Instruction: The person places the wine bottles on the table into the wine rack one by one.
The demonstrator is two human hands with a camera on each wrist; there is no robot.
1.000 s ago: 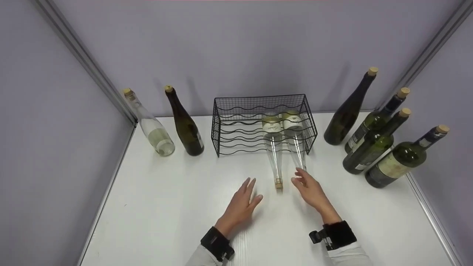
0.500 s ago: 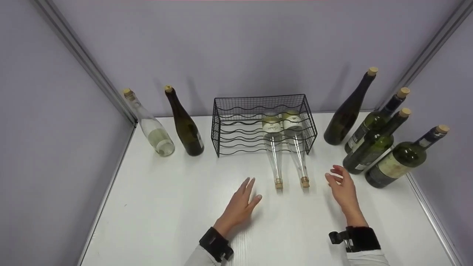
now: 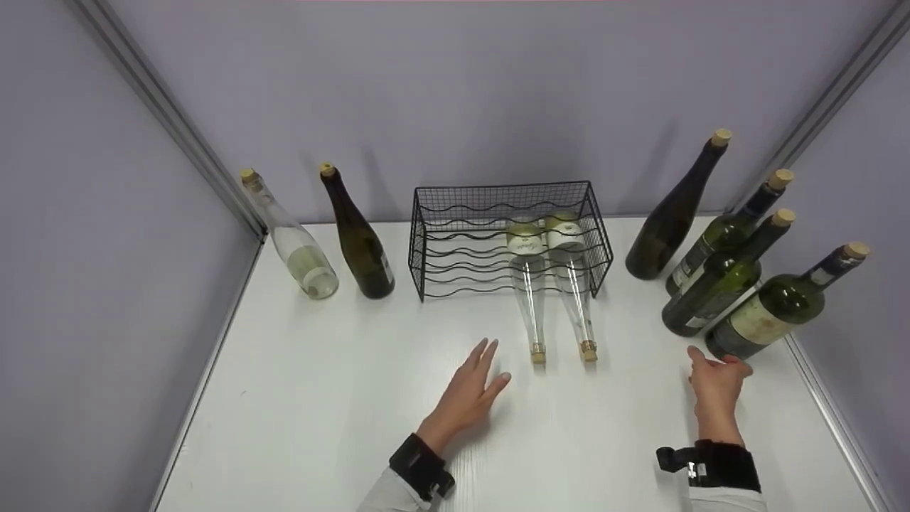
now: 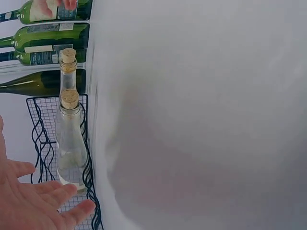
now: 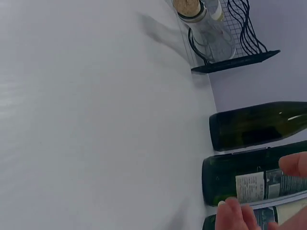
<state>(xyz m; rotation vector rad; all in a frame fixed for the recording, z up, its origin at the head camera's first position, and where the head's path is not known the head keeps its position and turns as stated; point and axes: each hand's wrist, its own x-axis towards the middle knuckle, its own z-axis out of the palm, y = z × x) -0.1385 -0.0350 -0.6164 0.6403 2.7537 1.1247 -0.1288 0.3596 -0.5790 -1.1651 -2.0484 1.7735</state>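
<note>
Have the right hand (image 3: 716, 384) in front and to the right of a black wire rack with wavy rungs (image 3: 498, 197), with thumb and fingers apart, just beside the base of an upright green glass bottle with a cream label (image 3: 761, 323); cannot tell whether touching it. Have the left hand (image 3: 466, 395) in front of the rack, over a white bench (image 3: 320, 427), with fingers spread apart.

Can see a corked clear glass bottle (image 3: 527, 276) lying in the rack's right half, and a matching clear glass bottle (image 3: 571, 277) alongside, both with necks jutting past the rack's front. Can see, upright to the rack's right, a tall dark glass bottle (image 3: 665, 227) nearest to it, then a dark green glass bottle (image 3: 711, 295) and a black-necked green glass bottle (image 3: 721, 231), all corked. Left of the rack, can find a corked brown glass bottle (image 3: 361, 249) and, farther out, a pale-labelled clear glass bottle (image 3: 297, 249), both upright.
</note>
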